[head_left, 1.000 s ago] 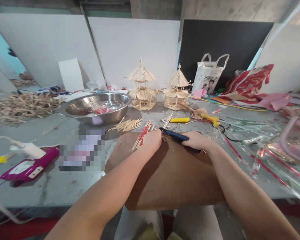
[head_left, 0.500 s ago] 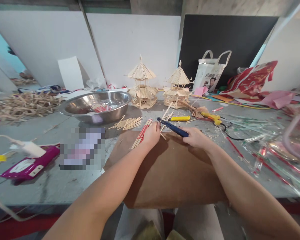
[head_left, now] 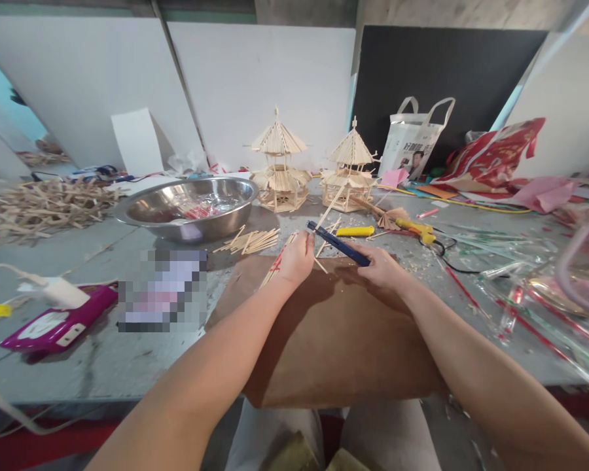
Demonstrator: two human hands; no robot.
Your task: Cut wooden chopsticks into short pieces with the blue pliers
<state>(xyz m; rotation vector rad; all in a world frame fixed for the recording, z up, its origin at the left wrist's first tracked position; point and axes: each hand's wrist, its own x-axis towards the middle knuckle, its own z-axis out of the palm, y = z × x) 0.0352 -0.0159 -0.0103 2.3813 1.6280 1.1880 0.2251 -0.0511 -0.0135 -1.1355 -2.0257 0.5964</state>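
My left hand is closed in a pinch around a thin wooden stick, which slants up and to the right. My right hand is wrapped round a dark blue pliers-like tool, its tip meeting the stick just above my left fingers. Whether the jaws are apart is too small to tell. A brown board lies under both hands. Beside my left hand are sticks with red wrapping, partly hidden by it. Loose sticks lie behind the board, near a yellow utility knife.
Two stick-built pavilions stand at the back, next to a steel basin. A phone and a purple power strip lie left. To the right are a yellow glue gun and plastic-wrapped strips.
The stick in my left hand now points higher and farther right, and more of its length shows above the tool. My left hand has tilted slightly; the right has barely moved.
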